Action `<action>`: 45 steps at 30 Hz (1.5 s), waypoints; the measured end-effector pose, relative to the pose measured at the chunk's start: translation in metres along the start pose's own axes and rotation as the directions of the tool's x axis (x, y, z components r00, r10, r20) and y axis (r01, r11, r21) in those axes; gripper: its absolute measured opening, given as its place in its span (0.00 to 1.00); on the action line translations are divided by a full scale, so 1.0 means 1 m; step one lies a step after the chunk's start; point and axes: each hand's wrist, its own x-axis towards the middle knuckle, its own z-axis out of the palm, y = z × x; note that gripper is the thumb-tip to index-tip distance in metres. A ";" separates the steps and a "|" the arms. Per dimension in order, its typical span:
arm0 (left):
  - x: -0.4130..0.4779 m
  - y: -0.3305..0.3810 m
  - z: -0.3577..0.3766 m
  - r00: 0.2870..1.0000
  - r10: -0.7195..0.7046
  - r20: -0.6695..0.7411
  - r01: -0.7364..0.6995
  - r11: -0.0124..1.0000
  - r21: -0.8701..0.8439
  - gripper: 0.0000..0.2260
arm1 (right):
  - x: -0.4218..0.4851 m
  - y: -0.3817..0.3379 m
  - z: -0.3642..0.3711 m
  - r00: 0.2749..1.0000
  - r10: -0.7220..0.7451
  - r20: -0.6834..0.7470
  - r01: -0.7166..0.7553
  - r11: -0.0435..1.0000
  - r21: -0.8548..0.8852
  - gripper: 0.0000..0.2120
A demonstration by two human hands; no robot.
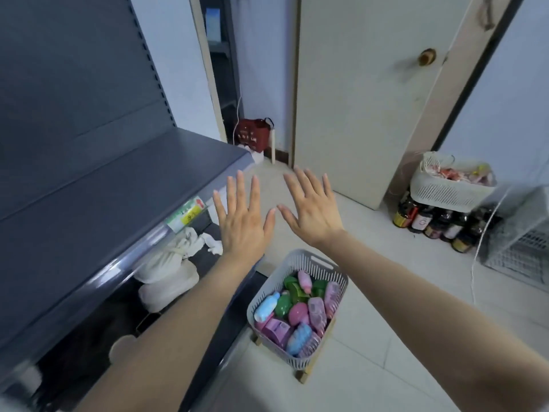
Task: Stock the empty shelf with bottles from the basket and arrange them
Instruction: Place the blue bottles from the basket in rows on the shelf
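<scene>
A bare dark grey shelf (98,185) runs along the left, with nothing standing on it. On the floor to its right stands a grey slotted basket (315,261) on a low wooden stand, filled with several pink, green and blue bottles (298,313). Both hands are held out flat in the air above the basket, palms down, fingers spread, thumbs nearly touching. My left hand (242,220) hovers by the shelf's front right corner. My right hand (312,206) is beside it over the floor. Neither holds anything.
White cloth bundles (166,269) lie on the lower shelf. At the right wall a white basket (451,188) sits on dark jars (430,224), beside a wire crate (523,251). A red bag (252,135) stands in the far corner by a cream door (356,84).
</scene>
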 end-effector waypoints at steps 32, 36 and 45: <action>-0.094 -0.003 0.302 0.669 0.170 0.724 -0.205 0.978 -0.041 0.39 | -0.087 0.080 0.302 0.648 0.051 0.760 -0.113 0.993 0.029 0.41; -0.122 -0.004 0.337 0.630 0.128 0.766 -0.165 0.986 -0.030 0.40 | -0.114 0.077 0.347 0.572 0.073 0.817 -0.125 0.992 -0.001 0.49; -0.177 0.004 0.414 0.448 0.024 0.894 -0.090 0.996 0.019 0.36 | -0.161 0.075 0.434 0.427 -0.024 0.904 -0.050 0.998 0.050 0.31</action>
